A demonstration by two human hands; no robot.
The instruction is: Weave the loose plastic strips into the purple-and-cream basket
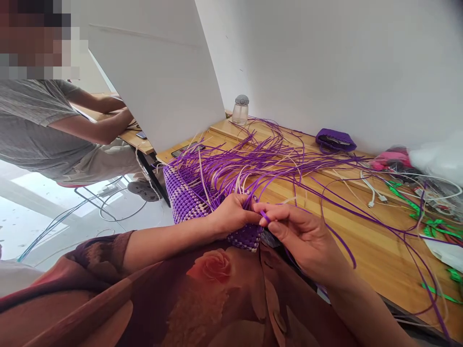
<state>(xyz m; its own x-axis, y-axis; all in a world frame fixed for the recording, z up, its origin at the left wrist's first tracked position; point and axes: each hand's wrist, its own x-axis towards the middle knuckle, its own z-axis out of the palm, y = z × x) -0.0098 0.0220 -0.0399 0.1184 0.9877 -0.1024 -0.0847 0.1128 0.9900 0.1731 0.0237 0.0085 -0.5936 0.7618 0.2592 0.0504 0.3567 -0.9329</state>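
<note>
A woven purple-and-white basket (184,200) lies at the table's front edge, against my body. Many loose purple and cream plastic strips (231,161) fan out from its unfinished edge across the tabletop. My left hand (233,214) is closed at the near corner of the weave, its fingertips partly hidden behind the work. Close beside it, my right hand (304,233) pinches a purple strip (265,217) between thumb and forefinger. The two hands almost touch at the fingertips.
A lidded glass jar (240,111), a phone (188,148) and a small purple woven piece (335,140) are on the wooden table (361,246). White cables (372,193), green strips and plastic bags lie at right. A co-worker (43,125) sits beyond the white partition (155,72).
</note>
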